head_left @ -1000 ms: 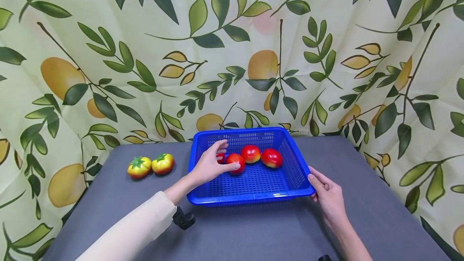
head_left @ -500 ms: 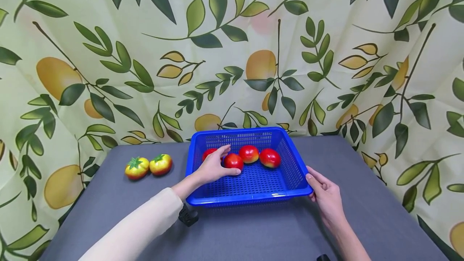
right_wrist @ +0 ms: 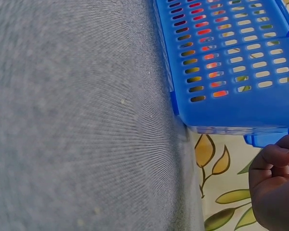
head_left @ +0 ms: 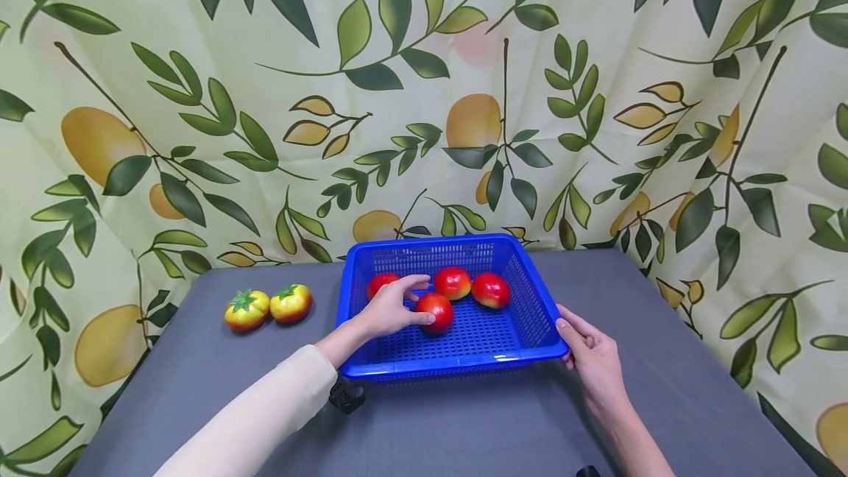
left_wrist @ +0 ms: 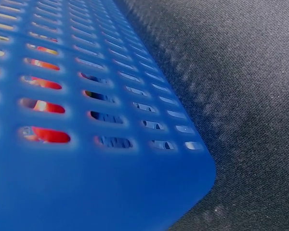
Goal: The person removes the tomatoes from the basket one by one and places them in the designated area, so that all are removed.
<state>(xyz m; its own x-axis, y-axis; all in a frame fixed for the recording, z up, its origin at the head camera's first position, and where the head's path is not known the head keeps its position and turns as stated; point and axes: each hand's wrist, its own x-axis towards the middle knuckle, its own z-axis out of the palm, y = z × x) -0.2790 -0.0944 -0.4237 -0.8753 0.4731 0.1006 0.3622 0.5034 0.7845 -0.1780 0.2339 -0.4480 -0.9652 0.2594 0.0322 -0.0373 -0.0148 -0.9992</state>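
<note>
A blue slotted plastic basket (head_left: pixel 450 368) holds several red, glossy toy tomatoes. My left hand (head_left: pixel 389 309) reaches in over its left side. Thumb and curled fingers are around the front red tomato (head_left: pixel 439 309), the thumb across its near face. Close beside it lie one red tomato (head_left: pixel 453 283) behind and another red tomato (head_left: pixel 491 291) to the right; one more tomato (head_left: pixel 380 284) is partly covered by my left hand. My right hand (head_left: pixel 592 352) grips the basket's rim at the front right corner, thumb on top; in the right wrist view its curled fingers (right_wrist: pixel 278 156) show beside the rim.
Two yellow-red tomatoes with green leafy tops, one (head_left: pixel 247 311) beside the other (head_left: pixel 291 304), sit on the grey table (head_left: pixel 464 433) left of the basket. A leaf-patterned cloth (head_left: pixel 397 94) hangs close behind the table. A black strap piece (head_left: pixel 346 394) shows under my left wrist.
My left fingers and thumb have drawn closer together around the front tomato, which has shifted slightly right and nearer. My right hand keeps its hold on the basket rim.
</note>
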